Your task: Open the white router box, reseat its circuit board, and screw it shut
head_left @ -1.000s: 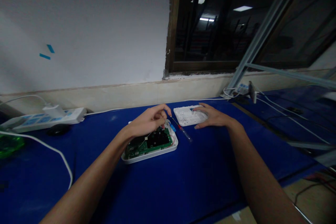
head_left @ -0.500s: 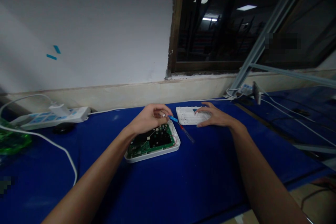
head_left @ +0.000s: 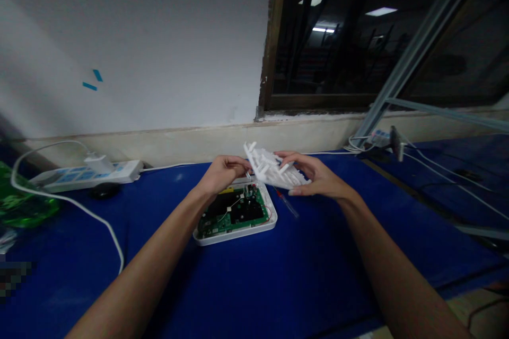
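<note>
My right hand grips a white plastic cover by its right end. The cover is raised and tilted, its ribbed side with white posts showing. Left of it my left hand is closed in a pinch at the back edge of an open white case. A small white bit shows at its fingertips, too small to name. Inside the case lies a green circuit board with black plates and a thin white cable. A screwdriver with a clear and red handle lies right of the case, partly behind the cover.
A white power strip with a plugged-in charger lies along the wall at left, a black mouse-like object before it. Green plastic is at far left. Cables and a metal frame stand at right.
My right hand has taken hold of the white cover, lifted it off the table and brought it left beside the case. The blue piece near my left fingertips is now out of sight.
</note>
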`<action>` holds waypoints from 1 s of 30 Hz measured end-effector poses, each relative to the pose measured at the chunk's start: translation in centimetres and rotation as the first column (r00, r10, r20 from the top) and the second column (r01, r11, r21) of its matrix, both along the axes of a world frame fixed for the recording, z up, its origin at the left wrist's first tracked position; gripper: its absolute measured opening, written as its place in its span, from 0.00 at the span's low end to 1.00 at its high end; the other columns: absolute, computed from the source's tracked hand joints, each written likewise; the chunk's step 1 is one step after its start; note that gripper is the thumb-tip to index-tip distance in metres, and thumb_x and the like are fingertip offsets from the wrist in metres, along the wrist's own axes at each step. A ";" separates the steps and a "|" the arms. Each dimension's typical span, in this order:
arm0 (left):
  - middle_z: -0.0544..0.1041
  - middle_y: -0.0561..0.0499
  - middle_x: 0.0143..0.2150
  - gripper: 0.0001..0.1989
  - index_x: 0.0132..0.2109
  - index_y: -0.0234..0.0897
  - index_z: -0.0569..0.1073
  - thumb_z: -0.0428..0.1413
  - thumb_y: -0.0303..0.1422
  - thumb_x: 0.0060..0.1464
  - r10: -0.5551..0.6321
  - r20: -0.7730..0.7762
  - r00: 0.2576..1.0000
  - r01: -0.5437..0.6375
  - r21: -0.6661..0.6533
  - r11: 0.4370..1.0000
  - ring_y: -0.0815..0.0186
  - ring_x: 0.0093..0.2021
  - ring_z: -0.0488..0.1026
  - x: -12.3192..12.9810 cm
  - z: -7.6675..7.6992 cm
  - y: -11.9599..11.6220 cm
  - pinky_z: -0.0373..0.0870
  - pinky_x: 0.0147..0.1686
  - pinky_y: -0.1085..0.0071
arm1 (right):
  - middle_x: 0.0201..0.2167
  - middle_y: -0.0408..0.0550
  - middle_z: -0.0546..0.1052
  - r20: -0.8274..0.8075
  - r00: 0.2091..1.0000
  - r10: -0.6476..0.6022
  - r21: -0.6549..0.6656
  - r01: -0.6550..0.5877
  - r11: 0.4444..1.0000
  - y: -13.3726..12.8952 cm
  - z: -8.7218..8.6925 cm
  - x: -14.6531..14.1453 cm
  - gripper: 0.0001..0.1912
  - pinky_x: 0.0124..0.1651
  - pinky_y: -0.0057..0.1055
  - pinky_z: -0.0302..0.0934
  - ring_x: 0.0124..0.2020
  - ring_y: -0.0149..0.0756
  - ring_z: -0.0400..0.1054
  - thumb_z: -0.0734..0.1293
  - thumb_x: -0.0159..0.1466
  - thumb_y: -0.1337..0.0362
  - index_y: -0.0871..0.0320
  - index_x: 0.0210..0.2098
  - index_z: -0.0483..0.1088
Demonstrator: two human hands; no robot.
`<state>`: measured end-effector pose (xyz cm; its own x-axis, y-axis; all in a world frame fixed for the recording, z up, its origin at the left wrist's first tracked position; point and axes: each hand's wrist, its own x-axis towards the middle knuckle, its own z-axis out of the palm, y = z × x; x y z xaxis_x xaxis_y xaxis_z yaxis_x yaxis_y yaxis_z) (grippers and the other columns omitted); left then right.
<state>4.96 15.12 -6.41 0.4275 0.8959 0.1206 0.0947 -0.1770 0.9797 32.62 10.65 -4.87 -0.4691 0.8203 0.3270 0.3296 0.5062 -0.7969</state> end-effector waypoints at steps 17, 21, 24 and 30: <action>0.81 0.44 0.44 0.22 0.49 0.36 0.73 0.67 0.28 0.46 -0.107 0.118 0.987 0.118 -0.090 0.989 0.64 0.41 0.78 -1.5 -0.6 0.3 0.73 0.46 0.63 | 0.73 0.48 0.48 0.350 0.927 0.138 0.012 -0.152 0.988 -1.5 -1.1 -5.1 0.34 0.71 0.52 0.44 0.73 0.55 0.41 0.82 0.43 0.49 0.50 0.48 0.77; 0.81 0.46 0.44 0.22 0.51 0.39 0.66 0.64 0.31 0.51 -0.158 0.090 0.983 0.161 -0.026 0.987 0.64 0.42 0.78 -2.4 -0.2 0.4 0.72 0.47 0.62 | 0.71 0.51 0.54 0.368 0.925 0.092 0.036 -0.113 0.993 -0.9 -2.1 -5.4 0.34 0.68 0.54 0.48 0.70 0.54 0.49 0.80 0.45 0.46 0.49 0.50 0.76; 0.80 0.45 0.46 0.20 0.50 0.39 0.66 0.63 0.33 0.53 -0.188 0.011 0.982 0.187 0.048 0.981 0.63 0.45 0.77 -2.9 0.1 0.3 0.71 0.48 0.63 | 0.62 0.52 0.69 0.340 0.940 0.024 0.094 -0.059 0.994 -0.4 -2.5 -5.5 0.27 0.66 0.53 0.53 0.66 0.51 0.58 0.78 0.52 0.47 0.49 0.48 0.77; 0.79 0.42 0.45 0.20 0.51 0.35 0.67 0.60 0.41 0.57 -0.068 -0.323 0.944 0.146 0.226 0.963 0.60 0.44 0.77 -3.8 1.5 0.3 0.71 0.42 0.65 | 0.40 0.47 0.81 0.068 0.986 -0.155 0.286 0.129 0.949 0.7 -3.4 -6.1 0.07 0.57 0.44 0.62 0.52 0.43 0.70 0.73 0.62 0.57 0.51 0.37 0.79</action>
<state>1.16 15.43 -4.90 0.5704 0.8025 0.1751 0.3529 -0.4319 0.8300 26.56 11.34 -8.30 -0.3919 0.7622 0.5152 0.4774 0.6472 -0.5943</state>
